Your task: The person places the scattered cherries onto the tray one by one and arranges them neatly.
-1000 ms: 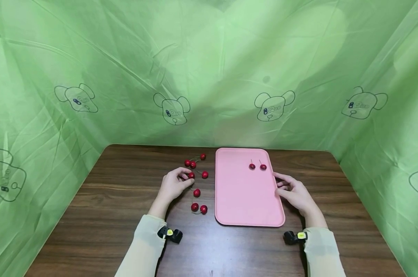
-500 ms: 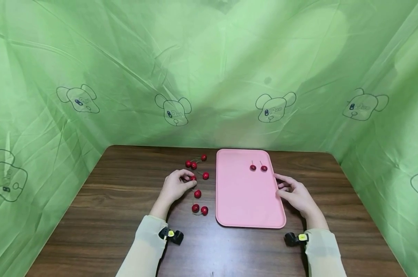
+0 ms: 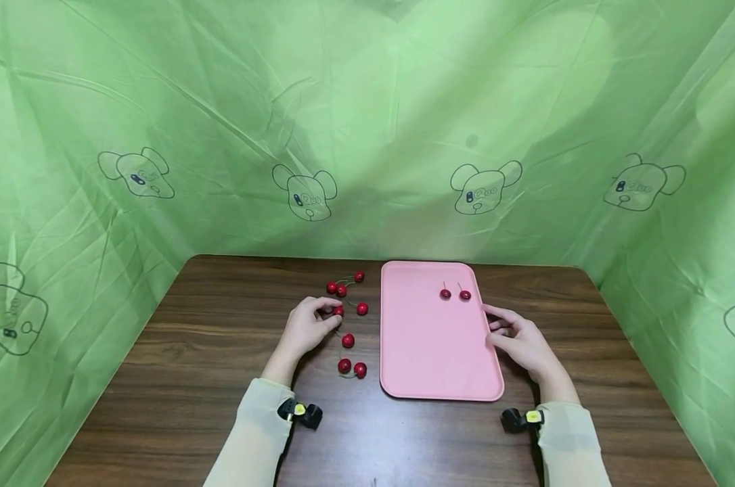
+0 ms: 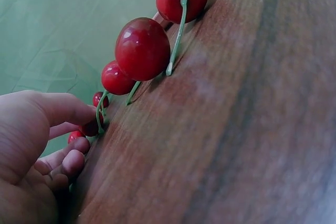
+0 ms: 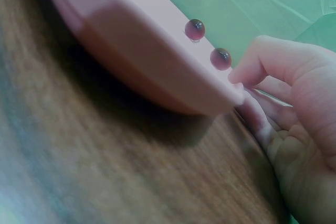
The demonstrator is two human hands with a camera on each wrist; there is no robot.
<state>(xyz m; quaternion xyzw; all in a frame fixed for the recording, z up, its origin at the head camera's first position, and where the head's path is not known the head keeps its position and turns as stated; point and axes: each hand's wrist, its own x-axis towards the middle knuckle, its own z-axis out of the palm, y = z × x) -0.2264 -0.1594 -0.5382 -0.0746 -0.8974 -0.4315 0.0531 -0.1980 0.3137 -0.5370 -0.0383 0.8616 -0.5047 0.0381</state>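
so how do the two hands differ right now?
The left hand lies among the loose cherries on the table, its fingers pinching one cherry. The right hand holds no fruit; its fingers touch the right edge of the pink tray. Both rest low on the table, in pale sleeves.

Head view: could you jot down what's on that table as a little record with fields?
Surface: brown wooden table
Tray: pink tray, flat on the table
On tray: two cherries, at its far end
Beside tray: seven loose cherries, on its left
Left hand: fingers curled round one cherry
Right hand: fingers at the tray's right rim
Backdrop: green cloth
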